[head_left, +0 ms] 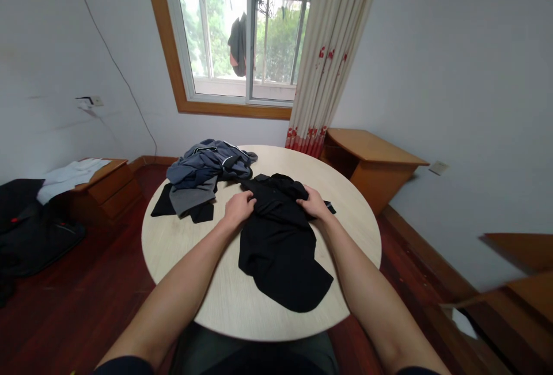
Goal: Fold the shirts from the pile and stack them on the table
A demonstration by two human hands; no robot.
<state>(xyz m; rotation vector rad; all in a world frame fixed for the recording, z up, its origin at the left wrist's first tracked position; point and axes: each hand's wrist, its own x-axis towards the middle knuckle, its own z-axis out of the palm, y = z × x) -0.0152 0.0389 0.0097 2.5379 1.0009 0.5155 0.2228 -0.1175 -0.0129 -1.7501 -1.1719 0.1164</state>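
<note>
A black garment (pixel 280 242), seemingly a shirt with a collar at its far end, lies rumpled on the round pale table (pixel 185 260). My left hand (pixel 240 208) grips its upper left edge with bent fingers. On the opposite side, my right hand (pixel 313 202) has its fingers closed on the upper right edge. A small dark piece of cloth sticks out beyond my right wrist. Both hands partly hide the cloth they hold.
Crumpled grey and navy clothes (pixel 207 167) are heaped at the table's far left. Behind the table stand a wooden desk (pixel 384 162) at the right and a curtain (pixel 330 46). A low wooden cabinet (pixel 108 190) with white cloth is at the left.
</note>
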